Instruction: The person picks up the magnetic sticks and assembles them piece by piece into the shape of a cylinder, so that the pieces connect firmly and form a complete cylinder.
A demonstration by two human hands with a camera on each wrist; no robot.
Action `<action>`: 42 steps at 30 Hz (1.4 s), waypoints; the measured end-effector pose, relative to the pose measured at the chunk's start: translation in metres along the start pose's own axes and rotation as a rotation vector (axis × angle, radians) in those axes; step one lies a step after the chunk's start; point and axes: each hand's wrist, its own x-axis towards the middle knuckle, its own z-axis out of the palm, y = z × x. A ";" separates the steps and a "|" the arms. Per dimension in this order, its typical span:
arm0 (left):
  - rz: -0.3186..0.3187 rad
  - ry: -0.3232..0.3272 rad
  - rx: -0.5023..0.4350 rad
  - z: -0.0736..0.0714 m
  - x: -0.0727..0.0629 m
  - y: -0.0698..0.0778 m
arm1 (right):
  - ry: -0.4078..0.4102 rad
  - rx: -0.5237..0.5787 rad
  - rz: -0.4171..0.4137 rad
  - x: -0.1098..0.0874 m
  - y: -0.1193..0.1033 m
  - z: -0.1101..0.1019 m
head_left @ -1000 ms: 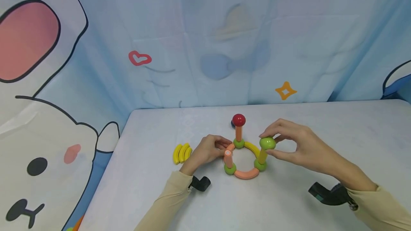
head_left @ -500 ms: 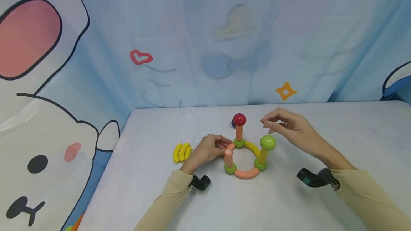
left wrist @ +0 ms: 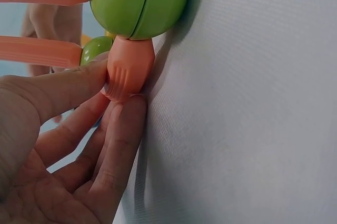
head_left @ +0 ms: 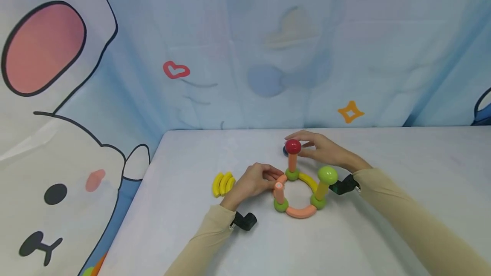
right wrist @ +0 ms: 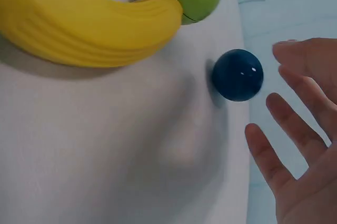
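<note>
My left hand (head_left: 253,182) pinches a curved orange rod (left wrist: 131,66) at the left of a ring of toy rods and green balls. The ring's other sides are a yellow curved rod (head_left: 308,180) and a front orange curved rod (head_left: 301,212). Three uprights rise from its green corner balls: one topped by a red ball (head_left: 293,146), a yellow one topped by a green ball (head_left: 327,175), and a bare-topped orange rod (head_left: 279,194). Beyond the ring, my right hand (head_left: 326,150) reaches with spread fingers beside a dark blue ball (right wrist: 237,75), apart from it in the right wrist view.
Several yellow curved rods (head_left: 222,185) lie side by side left of the ring on the white table (head_left: 184,161). A pale blue printed curtain (head_left: 230,76) hangs behind the table's far edge.
My right hand has let go of the green ball atop the yellow upright and moved left and away, over to the blue ball. My left hand keeps its hold on the ring.
</note>
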 end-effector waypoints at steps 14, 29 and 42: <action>0.015 0.008 0.025 -0.002 -0.004 -0.002 | 0.021 -0.186 0.058 -0.043 0.008 0.002; 0.051 0.003 -0.002 -0.005 -0.006 0.000 | 0.191 -0.299 -0.040 -0.119 0.020 -0.013; 0.031 0.009 -0.021 -0.003 -0.006 -0.001 | 0.333 -0.249 0.113 -0.132 0.010 -0.005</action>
